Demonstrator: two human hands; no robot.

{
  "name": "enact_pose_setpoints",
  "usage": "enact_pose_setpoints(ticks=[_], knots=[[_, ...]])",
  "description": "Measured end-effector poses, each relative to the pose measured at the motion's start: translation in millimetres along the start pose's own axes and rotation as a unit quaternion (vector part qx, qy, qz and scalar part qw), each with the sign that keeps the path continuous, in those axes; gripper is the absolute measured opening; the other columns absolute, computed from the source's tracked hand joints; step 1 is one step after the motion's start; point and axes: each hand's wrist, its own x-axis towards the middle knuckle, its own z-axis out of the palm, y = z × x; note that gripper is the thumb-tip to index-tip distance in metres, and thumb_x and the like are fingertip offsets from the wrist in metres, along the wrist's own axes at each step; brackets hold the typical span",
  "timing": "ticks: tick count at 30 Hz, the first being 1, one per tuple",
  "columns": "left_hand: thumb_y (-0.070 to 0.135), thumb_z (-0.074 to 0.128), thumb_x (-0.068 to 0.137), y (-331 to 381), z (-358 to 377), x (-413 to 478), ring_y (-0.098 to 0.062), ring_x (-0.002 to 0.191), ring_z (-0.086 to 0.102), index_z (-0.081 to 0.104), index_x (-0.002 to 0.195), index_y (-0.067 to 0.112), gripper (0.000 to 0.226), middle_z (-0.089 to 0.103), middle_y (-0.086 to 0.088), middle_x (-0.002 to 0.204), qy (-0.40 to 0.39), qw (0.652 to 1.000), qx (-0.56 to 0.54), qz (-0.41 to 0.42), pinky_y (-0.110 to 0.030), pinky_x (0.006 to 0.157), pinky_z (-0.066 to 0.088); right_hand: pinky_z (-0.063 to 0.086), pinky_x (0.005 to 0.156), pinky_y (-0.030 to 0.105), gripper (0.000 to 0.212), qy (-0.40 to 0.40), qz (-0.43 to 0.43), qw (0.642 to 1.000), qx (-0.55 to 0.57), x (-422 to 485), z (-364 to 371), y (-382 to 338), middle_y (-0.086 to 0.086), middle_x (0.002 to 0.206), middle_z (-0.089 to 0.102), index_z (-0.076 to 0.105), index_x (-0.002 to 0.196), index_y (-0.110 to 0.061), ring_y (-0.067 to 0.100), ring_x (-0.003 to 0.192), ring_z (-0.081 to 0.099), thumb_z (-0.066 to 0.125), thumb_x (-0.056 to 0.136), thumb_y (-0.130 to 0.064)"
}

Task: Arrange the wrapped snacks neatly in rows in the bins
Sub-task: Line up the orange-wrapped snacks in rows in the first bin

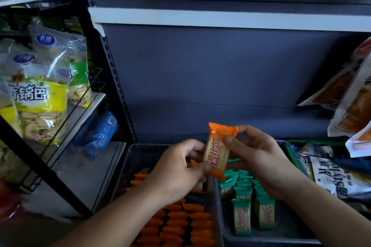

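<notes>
The left hand [178, 166] pinches the lower left corner of an orange packet [217, 152], thumb in front and fingers curled behind. The right hand [261, 158] pinches its upper right edge the same way. The packet is upright, tilted slightly, and held in the air over the divide between two bins. Its wrapper is orange with a crimped top end. A clear window shows a pale, dotted square cracker, and red-and-white lettering runs along its length.

Below the left hand is the left bin [140, 156], a clear one holding orange snacks [180, 224] packed in close rows. The left forearm crosses over them and hides part of the rows. Beside it, the right bin [291, 224] holds green snacks [243, 216], some standing in rows and some looser towards the back, where the right hand and wrist cover them.

Both bins sit on a shelf with a grey-blue back panel [200, 78]. To the right lie a white bag [339, 178] with dark lettering and orange-and-white pouches [355, 102]. To the left, a black rack [43, 159] carries yellow bags [42, 104] and, lower down, a blue bag [98, 136].
</notes>
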Motion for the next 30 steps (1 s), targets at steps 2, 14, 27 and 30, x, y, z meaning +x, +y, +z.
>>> enact_pose_setpoints(ticks=[2, 14, 27, 30], knots=[[0.027, 0.077, 0.092, -5, 2, 0, -0.009, 0.080, 0.072, 0.069, 0.107, 0.037, 0.020, 0.072, 0.011, 0.097, 0.000, 0.999, 0.034, 0.009, -0.040, 0.079, 0.062, 0.062, 0.066, 0.041, 0.016, 0.013, -0.001, 1.000, -0.012, -1, 0, 1, 0.020, 0.097, 0.077, 0.064, 0.109, -0.002, 0.035, 0.082, 0.076, 0.066, 0.096, -0.012], [0.040, 0.078, 0.080, 6, 13, -4, -0.008, 0.079, 0.069, 0.054, 0.089, 0.029, 0.028, 0.072, 0.008, 0.085, 0.073, 0.996, 0.043, 0.039, -0.046, 0.075, 0.056, 0.064, 0.074, 0.044, 0.020, -0.033, -0.019, 0.997, -0.066, -7, 0, 9, 0.011, 0.104, 0.077, 0.079, 0.108, -0.020, 0.028, 0.095, 0.075, 0.068, 0.092, -0.020], [0.041, 0.071, 0.095, 6, 1, 0, -0.025, 0.071, 0.068, 0.075, 0.086, 0.023, 0.020, 0.073, -0.011, 0.079, 0.060, 0.997, -0.022, 0.038, -0.038, 0.065, 0.053, 0.061, 0.079, 0.033, 0.016, -0.072, -0.024, 0.978, -0.196, -8, -6, 12, 0.001, 0.094, 0.079, 0.076, 0.102, -0.022, 0.016, 0.088, 0.074, 0.072, 0.093, -0.010], [0.043, 0.069, 0.096, 4, -2, 1, -0.025, 0.078, 0.071, 0.075, 0.088, 0.024, 0.021, 0.074, -0.004, 0.080, 0.047, 0.998, -0.004, 0.047, -0.039, 0.072, 0.055, 0.062, 0.078, 0.034, 0.015, -0.079, -0.012, 0.979, -0.190, -8, -6, 13, 0.001, 0.096, 0.079, 0.075, 0.103, -0.023, 0.018, 0.091, 0.075, 0.070, 0.095, -0.011]])
